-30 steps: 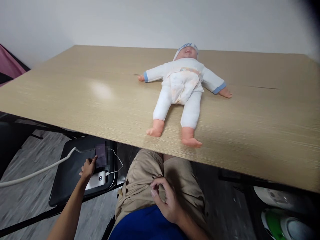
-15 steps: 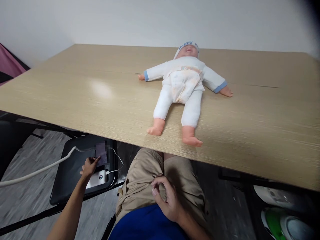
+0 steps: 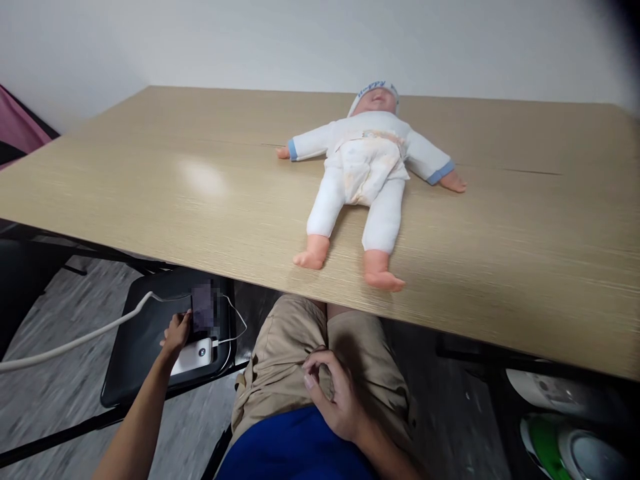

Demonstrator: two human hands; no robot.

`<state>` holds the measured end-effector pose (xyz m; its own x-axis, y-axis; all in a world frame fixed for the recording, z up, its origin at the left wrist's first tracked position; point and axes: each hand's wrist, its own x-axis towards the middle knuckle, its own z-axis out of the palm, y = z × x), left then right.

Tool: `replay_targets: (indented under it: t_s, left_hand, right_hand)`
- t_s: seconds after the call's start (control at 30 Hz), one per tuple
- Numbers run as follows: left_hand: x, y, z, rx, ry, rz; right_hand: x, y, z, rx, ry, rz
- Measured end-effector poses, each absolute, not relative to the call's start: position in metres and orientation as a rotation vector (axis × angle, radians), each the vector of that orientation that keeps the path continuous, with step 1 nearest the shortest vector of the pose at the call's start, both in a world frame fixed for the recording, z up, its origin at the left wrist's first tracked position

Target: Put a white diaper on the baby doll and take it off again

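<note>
My left hand (image 3: 177,331) reaches down to the black chair at my left, its fingers loosely bent at the left edge of a phone (image 3: 203,310) whose screen is blurred out. I see no grip around the phone. Just below lies a white power bank (image 3: 193,357) with a white cable plugged in. My right hand (image 3: 333,397) rests over my lap, empty, with the fingers curled loosely and the thumb apart. On the table a baby doll (image 3: 367,160) lies on its back, arms spread, in a white suit, cap and diaper. Neither hand touches it.
The wooden table (image 3: 225,220) spans the view in front of a pale wall. A thick white cord (image 3: 75,347) runs to the phone over the black chair seat (image 3: 135,353). Under the table at right are white and green items (image 3: 547,443). Pink fabric (image 3: 23,123) hangs at far left.
My left hand has drawn back slightly to the left, from over the phone's screen to its edge. My right hand and the doll stay as they were.
</note>
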<state>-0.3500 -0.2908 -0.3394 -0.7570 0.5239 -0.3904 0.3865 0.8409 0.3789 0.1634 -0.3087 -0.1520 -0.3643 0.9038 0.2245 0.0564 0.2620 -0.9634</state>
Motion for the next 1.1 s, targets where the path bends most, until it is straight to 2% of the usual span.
replay_targets:
  t_s: [1.1]
  left_hand:
    - [-0.340,-0.295,-0.337,0.695,2.514,0.452]
  right_hand:
    - [0.166,-0.304,-0.175,-1.023,-1.605,1.317]
